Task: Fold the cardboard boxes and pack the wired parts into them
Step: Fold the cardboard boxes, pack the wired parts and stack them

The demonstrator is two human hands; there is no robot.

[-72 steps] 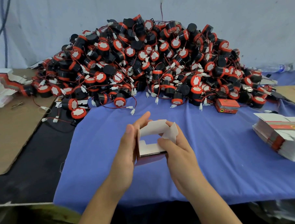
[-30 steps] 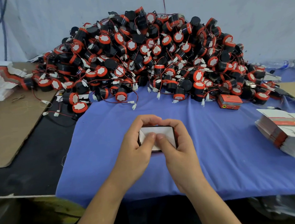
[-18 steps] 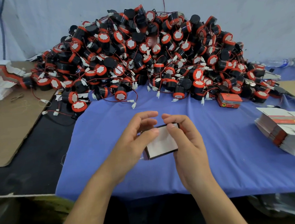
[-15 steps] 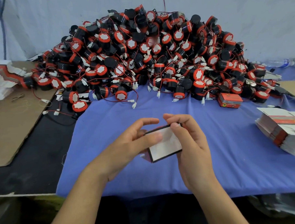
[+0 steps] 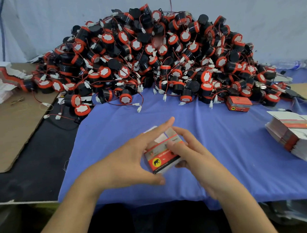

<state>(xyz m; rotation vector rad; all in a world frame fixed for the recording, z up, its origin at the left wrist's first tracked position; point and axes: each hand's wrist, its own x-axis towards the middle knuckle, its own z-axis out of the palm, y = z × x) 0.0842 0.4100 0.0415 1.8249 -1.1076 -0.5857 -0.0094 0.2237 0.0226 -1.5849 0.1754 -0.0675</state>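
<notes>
The cardboard box (image 5: pixel 162 154) sits at frame centre, over the worktop's blue cloth (image 5: pixel 229 139), gripped by both hands — left hand (image 5: pixel 126 163) pinching its left side, right hand (image 5: pixel 198 158) curled over its right. Across the upper centre lies the heap of wired parts (image 5: pixel 155 58); a stack of flat boxes (image 5: pixel 294 133) lies at the right edge.

Head camera, looking forward-down, close over blue cloth (image 5: pixel 221 148).
</notes>
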